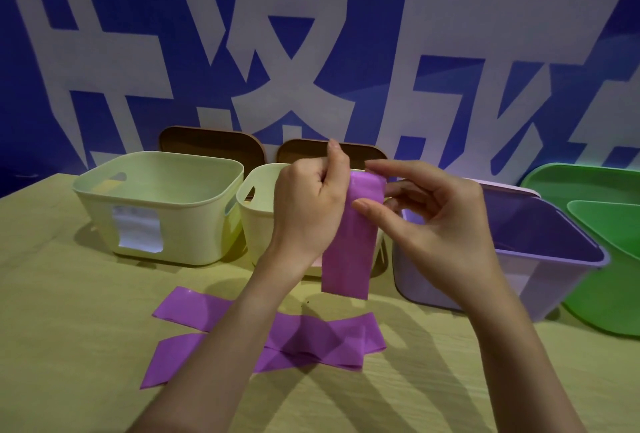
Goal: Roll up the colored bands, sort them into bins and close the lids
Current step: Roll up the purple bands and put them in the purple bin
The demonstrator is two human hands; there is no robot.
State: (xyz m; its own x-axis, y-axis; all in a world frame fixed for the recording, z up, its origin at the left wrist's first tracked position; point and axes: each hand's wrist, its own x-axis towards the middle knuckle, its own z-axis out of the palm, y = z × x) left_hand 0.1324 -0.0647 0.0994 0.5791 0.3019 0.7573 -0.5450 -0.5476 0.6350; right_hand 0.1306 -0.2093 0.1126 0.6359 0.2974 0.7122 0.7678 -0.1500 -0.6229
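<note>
At frame centre, the left hand (308, 204) and right hand (429, 211) both pinch the top end of a purple band (349, 249). The band hangs with its long axis vertical, free end pointing down, above the wooden table (86, 346). Below it, more purple bands (301, 339) lie crossed flat on the table. Behind stand two cream bins (159, 211), a purple bin (540, 259) and a green bin (602, 294).

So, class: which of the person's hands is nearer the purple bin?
Right. The right hand hovers beside the purple bin; the left hand is across the held band.
</note>
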